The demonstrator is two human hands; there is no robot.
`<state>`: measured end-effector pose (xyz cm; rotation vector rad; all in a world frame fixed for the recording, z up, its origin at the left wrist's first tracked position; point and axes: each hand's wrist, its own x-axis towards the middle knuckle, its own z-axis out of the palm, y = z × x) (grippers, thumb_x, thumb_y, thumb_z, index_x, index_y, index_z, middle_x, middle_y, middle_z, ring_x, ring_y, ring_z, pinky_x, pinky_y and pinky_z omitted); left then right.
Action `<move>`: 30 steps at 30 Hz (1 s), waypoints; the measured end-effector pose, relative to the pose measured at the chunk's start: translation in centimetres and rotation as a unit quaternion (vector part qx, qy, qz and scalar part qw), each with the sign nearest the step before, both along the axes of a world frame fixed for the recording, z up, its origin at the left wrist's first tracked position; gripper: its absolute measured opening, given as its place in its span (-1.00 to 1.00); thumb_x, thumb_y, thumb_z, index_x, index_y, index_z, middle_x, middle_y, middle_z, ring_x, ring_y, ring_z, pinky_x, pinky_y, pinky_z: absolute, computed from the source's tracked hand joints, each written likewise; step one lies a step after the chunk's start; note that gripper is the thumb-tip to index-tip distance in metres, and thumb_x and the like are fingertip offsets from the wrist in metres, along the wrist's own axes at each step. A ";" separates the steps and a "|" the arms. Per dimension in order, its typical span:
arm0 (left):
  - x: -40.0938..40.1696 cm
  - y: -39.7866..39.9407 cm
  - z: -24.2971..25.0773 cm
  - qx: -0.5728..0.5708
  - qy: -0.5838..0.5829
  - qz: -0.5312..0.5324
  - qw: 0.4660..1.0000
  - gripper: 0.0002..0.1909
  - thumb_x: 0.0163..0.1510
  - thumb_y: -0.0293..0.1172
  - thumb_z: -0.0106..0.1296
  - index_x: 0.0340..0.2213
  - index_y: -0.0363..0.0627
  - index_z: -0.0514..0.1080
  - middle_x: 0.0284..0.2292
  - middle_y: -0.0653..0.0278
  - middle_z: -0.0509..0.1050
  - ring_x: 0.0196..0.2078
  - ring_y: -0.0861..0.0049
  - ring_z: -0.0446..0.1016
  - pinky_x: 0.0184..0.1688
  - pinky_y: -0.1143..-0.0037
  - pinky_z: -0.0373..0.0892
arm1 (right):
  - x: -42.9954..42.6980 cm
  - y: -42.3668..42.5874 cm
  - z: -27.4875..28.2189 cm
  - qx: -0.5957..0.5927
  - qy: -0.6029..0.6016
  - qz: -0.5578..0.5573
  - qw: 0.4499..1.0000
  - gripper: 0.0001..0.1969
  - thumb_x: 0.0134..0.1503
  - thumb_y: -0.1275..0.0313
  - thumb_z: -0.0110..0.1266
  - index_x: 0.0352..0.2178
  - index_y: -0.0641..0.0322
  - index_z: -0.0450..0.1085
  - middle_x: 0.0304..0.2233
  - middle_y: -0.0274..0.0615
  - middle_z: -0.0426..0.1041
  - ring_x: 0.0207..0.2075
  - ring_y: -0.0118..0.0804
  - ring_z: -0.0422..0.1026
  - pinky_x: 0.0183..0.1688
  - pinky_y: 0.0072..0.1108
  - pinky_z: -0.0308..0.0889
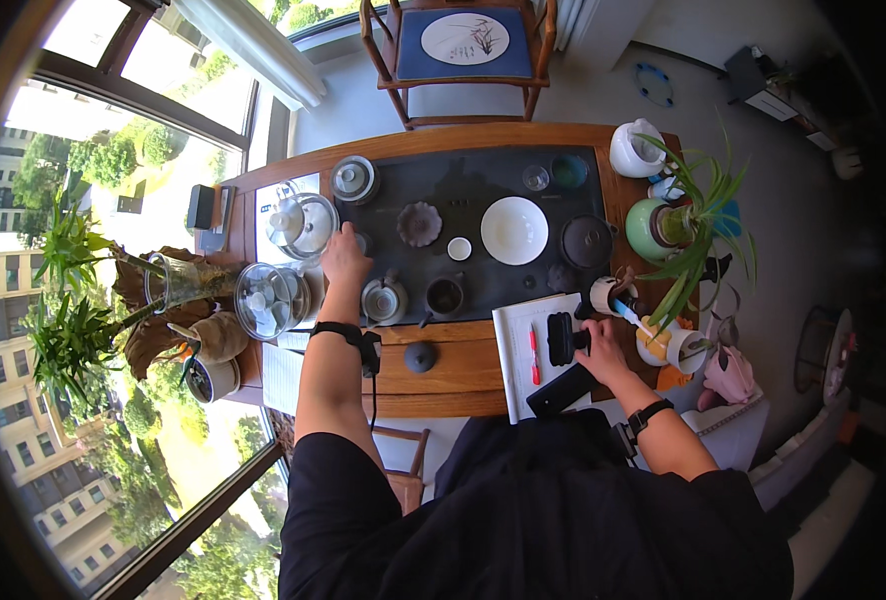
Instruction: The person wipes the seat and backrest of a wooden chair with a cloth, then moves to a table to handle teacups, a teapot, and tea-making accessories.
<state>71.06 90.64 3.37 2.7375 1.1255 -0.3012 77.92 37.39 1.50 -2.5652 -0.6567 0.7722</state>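
Note:
My left hand (346, 256) is at the left edge of the black tea tray (473, 172), against the right side of a lidded glass kettle (304, 225). Its fingers point away from me; whether they grip the kettle's handle is hidden. Close by are a grey lidded pot (384, 300) and a lidded cup (354, 180). A dark teapot (444, 295) stands lidless on the tray's near side, and a dark lid (420, 357) lies on the wood. My right hand (606, 351) rests beside an open notebook (514, 360), fingertips at a small black object (581, 340) by a black case (560, 339).
The tray also bears a white bowl (514, 230), a small white cup (459, 248), a flower-shaped dish (419, 224) and a dark round pot (587, 241). A red pen (534, 354) and black phone (561, 391) lie on the notebook. Potted plants (649, 229) line the right edge; a glass vessel (263, 300) stands left.

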 end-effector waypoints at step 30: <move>-1.2 -1.6 0.0 -0.003 -0.035 -0.038 0.999 -0.26 -0.04 -0.22 0.24 0.18 0.17 0.20 0.24 0.12 0.16 0.21 0.15 0.25 0.14 0.28 0.33 | 0.2 -0.7 -0.3 -0.007 0.027 0.005 1.000 -0.40 -0.10 0.40 0.26 -0.03 0.03 0.14 -0.08 0.06 0.17 -0.05 0.21 0.33 0.01 -0.20 0.32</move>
